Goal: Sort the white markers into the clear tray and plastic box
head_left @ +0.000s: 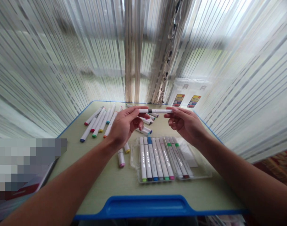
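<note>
A white marker (159, 111) with a dark band is held level above the table, between my two hands. My left hand (124, 125) pinches its left end between thumb and fingers. At the other end, my right hand (185, 124) grips the marker with thumb and forefinger, the other fingers curled. Below them lies a clear plastic case (136, 163) with several white markers (157, 157) side by side, their ends green, blue, pink and other colours. Loose markers (99, 121) are spread left of my left hand, and a few more lie behind it.
The tabletop (70, 166) has a blue rim and a blue front recess (146, 205). A clear lid with two yellow labels (178, 99) stands at the back right, against string curtains (98, 56). A pink-ended marker (121, 158) lies left of the case.
</note>
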